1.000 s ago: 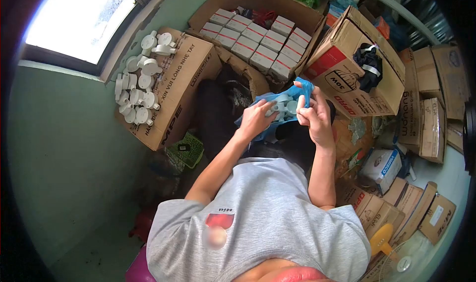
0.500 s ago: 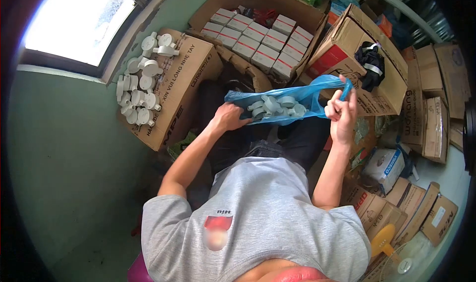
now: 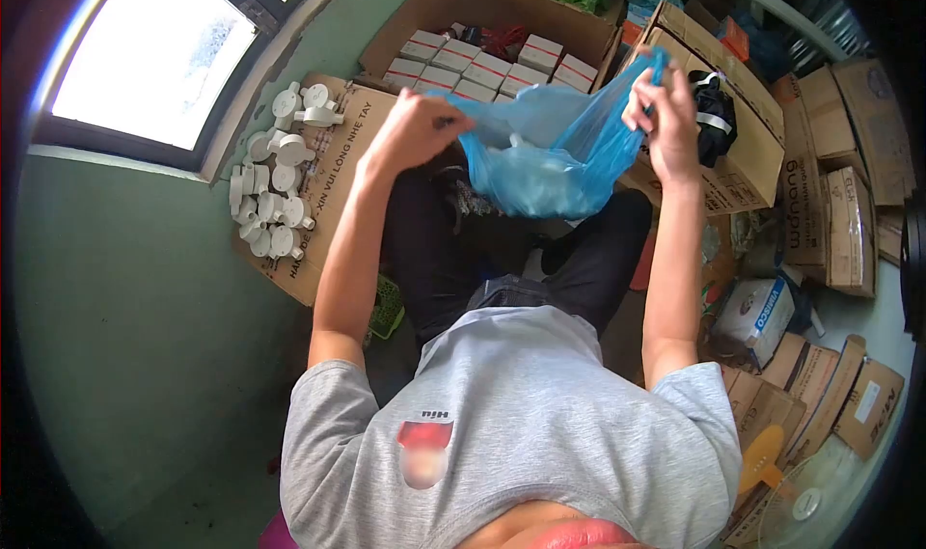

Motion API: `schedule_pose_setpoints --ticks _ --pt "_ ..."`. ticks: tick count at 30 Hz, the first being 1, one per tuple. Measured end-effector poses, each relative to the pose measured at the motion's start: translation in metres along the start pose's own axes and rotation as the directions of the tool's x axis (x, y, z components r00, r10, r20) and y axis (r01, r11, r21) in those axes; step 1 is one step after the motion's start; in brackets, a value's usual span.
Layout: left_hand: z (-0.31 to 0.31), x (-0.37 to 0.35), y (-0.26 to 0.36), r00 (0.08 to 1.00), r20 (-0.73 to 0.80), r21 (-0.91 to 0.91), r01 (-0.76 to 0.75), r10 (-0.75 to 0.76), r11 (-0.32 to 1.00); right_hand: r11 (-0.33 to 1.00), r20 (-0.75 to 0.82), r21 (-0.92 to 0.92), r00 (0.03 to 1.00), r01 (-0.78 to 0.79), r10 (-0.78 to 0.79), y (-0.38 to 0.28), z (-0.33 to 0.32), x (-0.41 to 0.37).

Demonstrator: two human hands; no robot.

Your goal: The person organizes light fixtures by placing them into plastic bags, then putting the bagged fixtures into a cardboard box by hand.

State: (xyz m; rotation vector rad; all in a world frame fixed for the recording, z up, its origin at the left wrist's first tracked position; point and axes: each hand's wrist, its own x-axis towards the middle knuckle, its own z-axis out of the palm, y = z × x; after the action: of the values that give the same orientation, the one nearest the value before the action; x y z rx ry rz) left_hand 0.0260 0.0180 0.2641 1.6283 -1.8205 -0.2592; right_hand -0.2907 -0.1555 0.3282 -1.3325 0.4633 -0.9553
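Note:
A blue plastic bag (image 3: 550, 178) hangs between my two hands above my lap, sagging under the white round fittings (image 3: 526, 153) inside it. My left hand (image 3: 415, 129) pinches the bag's left edge. On the other side, my right hand (image 3: 666, 115) is closed on the bag's gathered upper corner, its fingers curled. Seen through the film, the fittings look blurred, so their shape is only partly clear. More white round fittings with short side stubs (image 3: 286, 178) lie grouped on a brown carton (image 3: 333, 153) to the left.
Beyond the bag, an open carton (image 3: 415, 13) holds rows of small white boxes (image 3: 453, 57) with red stripes. A large carton (image 3: 743, 178) with a black cloth (image 3: 712, 120) on it stands at the right. Several more cartons (image 3: 820, 221) are piled along the right side.
Both hands have risen and moved farther from my body, lifting the bag. Its bottom now hangs down, and the fittings have gathered low inside it.

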Motion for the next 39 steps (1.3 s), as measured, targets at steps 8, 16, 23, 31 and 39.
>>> schedule_pose_setpoints --ticks 8,16,23,31,39 --pt "-0.047 0.039 -0.001 0.963 -0.239 0.237 0.184 -0.126 0.954 0.993 0.048 0.012 0.992 0.116 -0.116 -0.003 -0.005 0.034" --pt "0.089 -0.002 -0.108 0.937 0.028 0.424 0.304 -0.348 0.853 0.964 0.088 -0.204 0.977 -0.171 0.192 0.140 -0.035 0.037" --pt "0.119 -0.041 -0.103 0.920 0.032 0.369 0.351 -0.390 0.860 0.910 0.082 -0.321 0.950 -0.262 0.303 0.182 -0.045 0.009" --pt "0.047 -0.035 -0.065 0.903 -0.164 0.249 0.428 -0.398 0.869 0.942 0.002 -0.218 0.965 -0.254 0.261 0.188 -0.036 0.014" --pt "-0.058 -0.071 -0.156 0.771 -0.372 0.523 0.635 -0.518 0.569 0.946 0.022 -0.229 0.970 -0.232 0.243 0.195 -0.031 0.032"
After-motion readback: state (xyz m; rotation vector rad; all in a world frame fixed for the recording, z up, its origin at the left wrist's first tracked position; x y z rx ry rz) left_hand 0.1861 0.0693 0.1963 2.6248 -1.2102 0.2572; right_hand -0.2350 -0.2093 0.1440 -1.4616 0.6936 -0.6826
